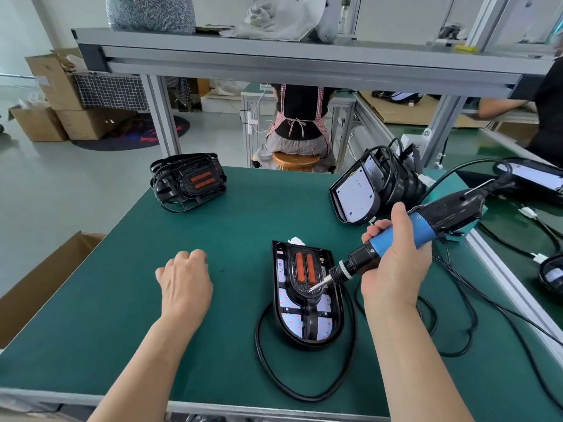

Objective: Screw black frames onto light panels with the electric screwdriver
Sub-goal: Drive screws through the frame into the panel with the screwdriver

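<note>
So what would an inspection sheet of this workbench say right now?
Surface: green mat.
Job's things: light panel lies flat with a black frame on it; screwdriver tip on the frame; one stack back left, another back right.
Clutter: cardboard box at the left edge.
Hands: left hand rests on the mat, holding nothing; right hand grips the screwdriver.
Cables: black cord loops round the panel; more cords trail right.
Surroundings: person on a stool; boxes on the floor; shelf overhead.

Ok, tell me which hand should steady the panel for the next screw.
Left. The left hand rests on the mat beside the panel, holding nothing visible, while the right hand grips the screwdriver with its tip on the black frame.
</note>
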